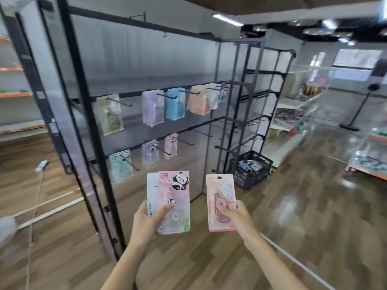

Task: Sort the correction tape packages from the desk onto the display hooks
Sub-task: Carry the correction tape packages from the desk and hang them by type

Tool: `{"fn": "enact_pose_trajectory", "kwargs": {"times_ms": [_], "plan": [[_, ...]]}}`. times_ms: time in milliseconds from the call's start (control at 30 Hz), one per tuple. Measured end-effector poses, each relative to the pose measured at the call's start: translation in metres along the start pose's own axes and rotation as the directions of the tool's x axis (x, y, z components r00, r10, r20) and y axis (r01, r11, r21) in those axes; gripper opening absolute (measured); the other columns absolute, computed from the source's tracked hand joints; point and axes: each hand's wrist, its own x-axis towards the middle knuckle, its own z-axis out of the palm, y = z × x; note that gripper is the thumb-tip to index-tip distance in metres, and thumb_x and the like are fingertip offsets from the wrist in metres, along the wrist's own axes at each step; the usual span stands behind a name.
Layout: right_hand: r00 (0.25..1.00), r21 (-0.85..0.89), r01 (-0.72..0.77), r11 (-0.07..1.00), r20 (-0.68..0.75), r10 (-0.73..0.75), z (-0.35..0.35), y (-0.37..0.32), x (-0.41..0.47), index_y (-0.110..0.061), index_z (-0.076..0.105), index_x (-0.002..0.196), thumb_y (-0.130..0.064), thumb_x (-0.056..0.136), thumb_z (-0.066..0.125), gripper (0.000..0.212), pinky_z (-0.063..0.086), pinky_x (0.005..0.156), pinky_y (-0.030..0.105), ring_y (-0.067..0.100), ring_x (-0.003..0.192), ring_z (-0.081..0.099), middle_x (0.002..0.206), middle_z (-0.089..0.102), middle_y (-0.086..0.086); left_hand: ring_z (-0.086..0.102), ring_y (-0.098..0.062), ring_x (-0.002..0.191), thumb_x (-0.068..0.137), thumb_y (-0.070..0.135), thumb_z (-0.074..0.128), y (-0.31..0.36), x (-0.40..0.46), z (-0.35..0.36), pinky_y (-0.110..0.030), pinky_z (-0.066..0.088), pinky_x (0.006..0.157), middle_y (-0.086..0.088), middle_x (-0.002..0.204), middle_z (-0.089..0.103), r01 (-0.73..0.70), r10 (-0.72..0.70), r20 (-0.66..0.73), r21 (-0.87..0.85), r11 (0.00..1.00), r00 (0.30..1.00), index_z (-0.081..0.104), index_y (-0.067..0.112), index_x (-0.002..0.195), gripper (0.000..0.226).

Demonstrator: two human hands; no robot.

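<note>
My left hand (146, 222) grips a pink panda correction tape package (174, 197), with a second white-backed package (151, 189) stacked behind it. My right hand (236, 218) holds an orange-pink correction tape package (219, 197) upright by its lower edge. Both are held in front of the black display rack (92, 126). Its upper rail carries green (111, 114), purple (152, 107), blue (176, 103) and orange (199, 99) packages on hooks. The lower rail holds teal (122, 166), purple (149, 153) and pink (170, 145) panda packages. Bare hooks (201, 132) stick out to the right of those.
A black plastic crate (251, 170) with goods stands on the wooden floor at the rack's right end. White shelves (293, 120) with stock run along the right. A stand on a pole (356, 109) is farther back. A cable (33, 206) trails across the floor at left.
</note>
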Motion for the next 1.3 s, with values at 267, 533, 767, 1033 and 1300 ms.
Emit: {"fn": "enact_pose_trajectory", "kwargs": {"times_ms": [267,533,767,1033,1300], "plan": [[0.990,0.033,0.049,0.998,-0.136,-0.044,-0.040,-0.025,0.088,-0.021,0.048,0.120,-0.020,0.086,0.071,0.041,0.052,0.086,0.034,0.010,0.099,0.061,0.113,0.060,-0.005,0.069,-0.005,0.060,0.082,0.013,0.076,-0.002,0.100,0.070,-0.028,0.053,0.050,-0.006,0.091,0.073,0.033,-0.030,0.092,-0.030,0.999,0.995,0.062,0.009,0.101,0.024],[0.981,0.046,0.145,0.988,-0.140,-0.137,-0.049,-0.089,0.218,-0.019,0.051,0.125,-0.015,0.089,0.067,0.040,0.043,0.065,0.020,0.002,0.091,0.060,0.109,0.061,-0.008,0.071,-0.014,0.074,0.082,0.018,0.077,0.022,0.234,0.134,-0.032,0.055,0.056,-0.002,0.094,0.075,-0.021,0.026,0.099,-0.059,0.998,0.995,0.064,0.017,0.101,0.023],[0.968,0.074,0.233,0.970,-0.110,-0.224,-0.050,-0.139,0.310,-0.025,0.056,0.123,-0.018,0.087,0.069,0.039,0.045,0.063,0.015,0.000,0.089,0.062,0.109,0.064,-0.007,0.072,-0.014,0.075,0.083,0.019,0.076,0.027,0.306,0.167,-0.032,0.055,0.060,0.002,0.090,0.076,-0.026,0.030,0.077,-0.047,0.999,0.997,0.066,0.021,0.101,0.020],[0.941,0.072,0.336,0.939,-0.003,-0.337,-0.061,-0.191,0.412,-0.031,0.039,0.138,-0.021,0.088,0.068,0.058,0.044,0.064,0.017,0.000,0.091,0.060,0.113,0.062,-0.006,0.074,-0.023,0.083,0.078,0.023,0.081,0.027,0.359,0.204,-0.045,0.060,0.070,0.002,0.091,0.077,-0.054,0.054,-0.019,-0.039,0.998,0.998,0.068,0.023,0.102,0.027],[0.886,0.086,0.414,0.906,0.190,-0.422,-0.074,-0.208,0.491,-0.036,0.041,0.140,-0.018,0.087,0.069,0.062,0.051,0.095,0.040,0.018,0.115,0.059,0.130,0.059,0.000,0.074,-0.016,0.074,0.083,0.012,0.074,0.030,0.380,0.254,-0.033,0.055,0.063,-0.002,0.091,0.077,-0.088,0.070,-0.186,-0.093,0.992,0.980,0.066,0.016,0.103,0.022]]}}
